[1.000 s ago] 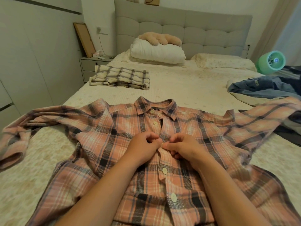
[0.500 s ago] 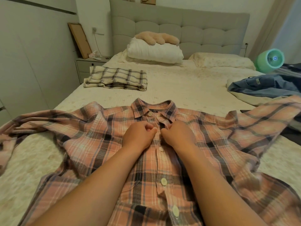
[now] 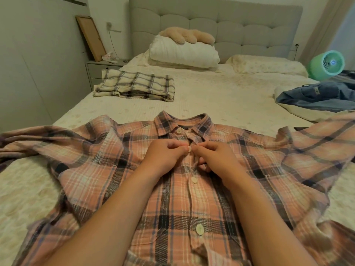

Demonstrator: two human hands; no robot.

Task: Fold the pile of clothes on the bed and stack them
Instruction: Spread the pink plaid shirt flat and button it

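The pink plaid shirt (image 3: 119,169) runs off the frame: hem at the bottom, both sleeve ends at the sides. Two forearms cover part of its front. Right of its collar, blue clothing (image 3: 317,96) is cropped.

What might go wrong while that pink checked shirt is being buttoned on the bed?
The button pinched between the left hand and right hand may slip out of its hole. The right sleeve lies over the unfolded blue garment, so folding the pink shirt might drag it along.
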